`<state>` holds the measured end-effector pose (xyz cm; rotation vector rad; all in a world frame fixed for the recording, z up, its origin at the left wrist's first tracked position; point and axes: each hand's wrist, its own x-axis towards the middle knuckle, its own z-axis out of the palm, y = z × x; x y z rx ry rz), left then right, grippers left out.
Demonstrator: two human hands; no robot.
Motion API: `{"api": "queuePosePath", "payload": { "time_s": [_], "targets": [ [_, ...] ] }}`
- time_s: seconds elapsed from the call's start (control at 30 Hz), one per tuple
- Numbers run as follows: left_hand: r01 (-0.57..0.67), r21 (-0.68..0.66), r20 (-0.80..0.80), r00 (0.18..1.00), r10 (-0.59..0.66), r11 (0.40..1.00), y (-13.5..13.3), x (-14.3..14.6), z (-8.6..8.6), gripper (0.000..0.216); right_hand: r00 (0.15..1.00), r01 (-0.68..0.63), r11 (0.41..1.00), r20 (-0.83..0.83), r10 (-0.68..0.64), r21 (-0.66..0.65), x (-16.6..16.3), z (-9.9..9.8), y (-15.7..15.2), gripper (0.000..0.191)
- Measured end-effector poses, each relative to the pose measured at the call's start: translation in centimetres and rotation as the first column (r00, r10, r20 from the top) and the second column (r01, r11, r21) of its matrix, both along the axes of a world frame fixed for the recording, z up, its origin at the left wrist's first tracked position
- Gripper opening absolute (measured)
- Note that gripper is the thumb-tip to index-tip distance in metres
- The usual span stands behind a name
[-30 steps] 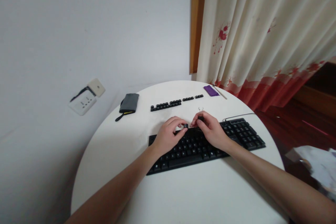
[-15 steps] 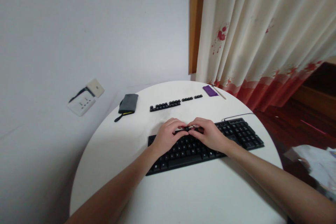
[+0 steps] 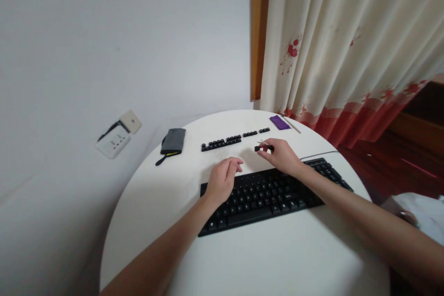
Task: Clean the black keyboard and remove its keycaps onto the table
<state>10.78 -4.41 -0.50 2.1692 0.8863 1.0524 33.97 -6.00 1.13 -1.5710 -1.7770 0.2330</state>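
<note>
A black keyboard (image 3: 256,199) lies on the round white table (image 3: 145,222). My left hand (image 3: 222,178) is over its upper left part, fingers loosely bent with nothing visible in them. Beyond the keyboard's back edge, my right hand (image 3: 281,155) is closed on a keycap puller (image 3: 264,143) with thin wire prongs and a dark handle, mostly hidden by the fingers. A loose black keycap (image 3: 257,148) shows at its tip, raised over the table. Farther back, removed keycaps (image 3: 222,144) stand in rows on the tabletop.
A grey pouch (image 3: 173,140) with a strap lies at the back left. At the back right are a purple cloth (image 3: 279,122) and a thin stick-like brush (image 3: 292,124). The keyboard's cable (image 3: 319,153) runs off the right edge. A wall and curtain (image 3: 312,55) stand behind.
My hands, which were together over the keyboard, have come apart. The right has moved away from me with the puller and a keycap; the left has let go and its fingers have loosened.
</note>
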Motion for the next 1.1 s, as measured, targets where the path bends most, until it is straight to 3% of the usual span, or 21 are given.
{"api": "queuePosePath", "payload": {
  "time_s": [0.13, 0.3, 0.8, 1.1],
  "targets": [
    [0.008, -0.017, -0.018, 1.0, -0.009, 1.0, 0.1, 0.0, 0.0, 0.04, 0.98, 0.122, 0.973, 0.18, -0.087, -0.195, 0.7, -0.5, 5.0, 0.018],
    [-0.015, -0.037, -0.069, 0.998, 0.012, 0.999, 0.0, 0.0, -0.3, 0.043, 0.964, 0.166, 0.948, 0.249, -0.098, -0.271, -0.7, -2.1, 8.0, 0.017],
    [-0.074, -0.048, -0.136, 0.988, 0.067, 0.996, -0.1, 0.1, -0.1, 0.049, 0.939, 0.302, 0.905, 0.257, -0.228, -0.3, -2.2, -3.6, 8.3, 0.02],
    [-0.084, -0.055, -0.137, 0.988, 0.076, 0.995, -0.1, 0.1, -0.2, 0.05, 0.936, 0.338, 0.886, 0.208, -0.283, -0.317, -3.3, -3.5, 10.4, 0.021]
  ]
}}
